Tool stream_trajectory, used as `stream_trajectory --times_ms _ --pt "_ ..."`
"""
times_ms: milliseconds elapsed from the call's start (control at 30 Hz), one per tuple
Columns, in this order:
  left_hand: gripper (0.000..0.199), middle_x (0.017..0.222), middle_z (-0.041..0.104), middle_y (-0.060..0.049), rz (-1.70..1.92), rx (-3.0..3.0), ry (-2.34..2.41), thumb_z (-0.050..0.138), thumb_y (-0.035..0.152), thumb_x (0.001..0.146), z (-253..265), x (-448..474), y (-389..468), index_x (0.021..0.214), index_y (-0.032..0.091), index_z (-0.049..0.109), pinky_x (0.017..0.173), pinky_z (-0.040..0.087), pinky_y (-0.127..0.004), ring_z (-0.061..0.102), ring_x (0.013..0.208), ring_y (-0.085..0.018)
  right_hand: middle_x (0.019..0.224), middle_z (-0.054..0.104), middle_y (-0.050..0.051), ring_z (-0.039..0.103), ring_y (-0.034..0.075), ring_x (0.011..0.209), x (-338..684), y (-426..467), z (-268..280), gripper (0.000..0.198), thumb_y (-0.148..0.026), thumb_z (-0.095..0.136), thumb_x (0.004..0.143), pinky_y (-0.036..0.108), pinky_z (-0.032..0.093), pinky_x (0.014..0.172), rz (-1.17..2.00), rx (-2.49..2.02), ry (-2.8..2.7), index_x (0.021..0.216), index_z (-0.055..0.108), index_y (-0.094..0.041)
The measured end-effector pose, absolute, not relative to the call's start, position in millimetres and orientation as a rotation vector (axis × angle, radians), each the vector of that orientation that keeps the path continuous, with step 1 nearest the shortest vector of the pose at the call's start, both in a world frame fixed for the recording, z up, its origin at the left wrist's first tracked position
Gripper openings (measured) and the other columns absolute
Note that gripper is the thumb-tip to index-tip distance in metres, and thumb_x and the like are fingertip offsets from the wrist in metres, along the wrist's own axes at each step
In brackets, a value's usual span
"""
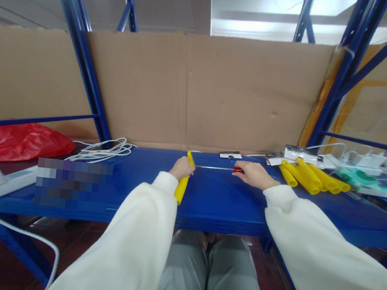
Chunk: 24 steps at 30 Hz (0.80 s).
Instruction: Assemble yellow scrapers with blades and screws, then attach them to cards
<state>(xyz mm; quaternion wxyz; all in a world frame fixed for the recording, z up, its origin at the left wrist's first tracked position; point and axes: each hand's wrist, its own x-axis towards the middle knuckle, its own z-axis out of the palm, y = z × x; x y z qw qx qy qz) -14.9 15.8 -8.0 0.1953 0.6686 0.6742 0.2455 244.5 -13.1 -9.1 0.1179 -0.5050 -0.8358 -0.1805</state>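
Observation:
My left hand (182,168) is closed around a yellow tube-like piece (181,191), which lies at a slant above the blue table. My right hand (253,174) grips the red handle of a screwdriver (213,168). Its thin metal shaft runs level to the left, and the tip reaches the yellow piece beside my left fingers. Whether the tip is inside the piece or only touching it, I cannot tell. To the right of my right hand lie several similar yellow pieces (307,176) in a loose pile.
A cardboard panel (185,93) stands along the back of the blue table (222,199). Small printed packets (300,153) lie behind the yellow pile. At left are a coiled white cable (109,151), a red plastic bag (26,142) and a white power strip (3,184).

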Motion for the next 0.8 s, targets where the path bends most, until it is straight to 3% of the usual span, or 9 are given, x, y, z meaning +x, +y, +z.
stream_trajectory --times_ms 433,800 --pt "0.014 0.076 0.073 -0.015 0.709 1.876 1.872 0.058 0.01 0.076 -10.2 -16.1 18.9 0.071 0.006 0.07 0.05 0.046 -0.02 0.066 0.057 -0.015 0.106 0.072 0.012 0.066 0.025 0.097 240.2 -15.0 -6.9 0.024 -0.031 0.045 0.095 0.031 0.042 0.082 -0.456 -1.551 -2.485 0.1 0.064 -0.016" --pt "0.015 0.079 0.073 -0.015 0.709 1.842 1.875 0.056 0.01 0.078 -9.7 -14.0 18.0 0.075 0.004 0.069 0.048 0.043 -0.019 0.064 0.054 -0.013 0.106 0.071 0.011 0.067 0.025 0.096 237.4 -19.0 -5.4 0.024 -0.034 0.047 0.094 0.029 0.045 0.075 -0.3 -1.687 -2.468 0.104 0.063 -0.018"
